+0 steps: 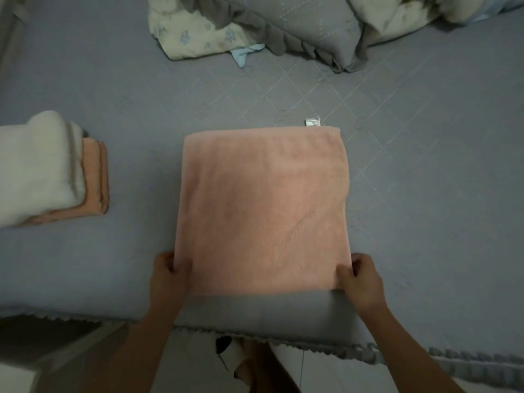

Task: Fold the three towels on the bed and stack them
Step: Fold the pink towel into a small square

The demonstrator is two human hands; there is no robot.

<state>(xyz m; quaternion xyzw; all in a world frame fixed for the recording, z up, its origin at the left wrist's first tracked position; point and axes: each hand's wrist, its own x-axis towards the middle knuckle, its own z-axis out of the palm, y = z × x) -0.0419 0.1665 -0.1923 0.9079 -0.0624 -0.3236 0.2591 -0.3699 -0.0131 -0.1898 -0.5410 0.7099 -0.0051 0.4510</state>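
At the far left of the bed (141,80) you already have two folded towels stacked, a white towel (34,165) on top of a peach towel (96,177) whose edges stick out to the right beneath it. Moving inward, your left hand (170,275) pinches the near left corner of the pink towel (263,211), fingers curled round the edge with the thumb on top. That towel lies flat in the middle of the bed as a partly folded rectangle, its small white tag (312,121) poking out at the far right corner. It looks soft, plush and light, so expect it to sag and drape the moment you lift it; it will not hold a crease by itself. Take it by the corners, through all layers, so the lower layers do not slide apart. On the right, your right hand (361,279) grips the near right corner in the same way, thumb over the top layer. Beyond, rumpled bedding (283,26) sits well apart.
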